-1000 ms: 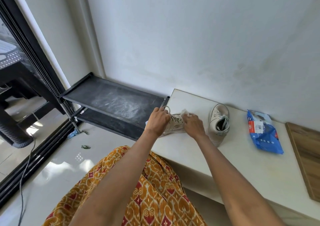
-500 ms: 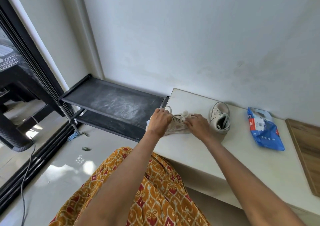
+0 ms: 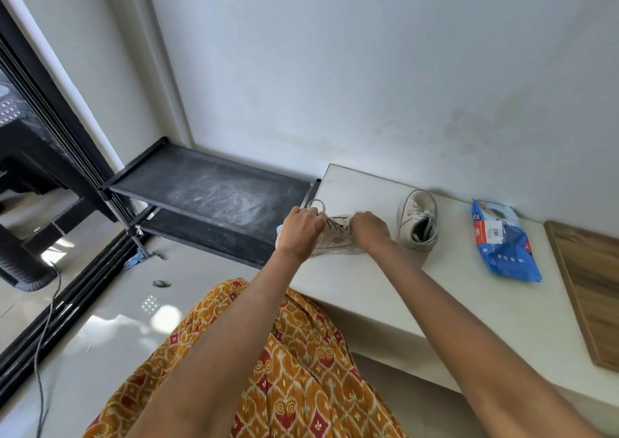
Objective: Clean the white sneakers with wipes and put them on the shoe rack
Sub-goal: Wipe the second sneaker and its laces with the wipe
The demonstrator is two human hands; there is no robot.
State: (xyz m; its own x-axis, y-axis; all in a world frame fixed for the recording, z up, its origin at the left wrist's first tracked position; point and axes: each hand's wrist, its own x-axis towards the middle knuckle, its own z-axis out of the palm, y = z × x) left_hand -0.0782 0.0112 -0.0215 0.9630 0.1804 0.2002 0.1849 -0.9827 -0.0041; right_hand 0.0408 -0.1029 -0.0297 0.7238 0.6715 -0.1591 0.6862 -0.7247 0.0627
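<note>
One white sneaker lies on the left end of the white bench. My left hand grips its heel end, where a lace loop sticks up. My right hand is curled over its toe end; a wipe under the fingers is mostly hidden. The second white sneaker stands upright just to the right, apart from my hands. The blue wipes pack lies further right. The black shoe rack stands to the left of the bench with both shelves bare.
A wooden board lies at the bench's right end. The wall runs close behind the bench. Left of the rack are a black sliding-door frame, a cable on the glossy floor and small scraps near the rack's leg.
My right hand has slid over the sneaker's top toward the toe end, and the wipe that showed above my fingers is now hidden. My left hand keeps holding the heel end.
</note>
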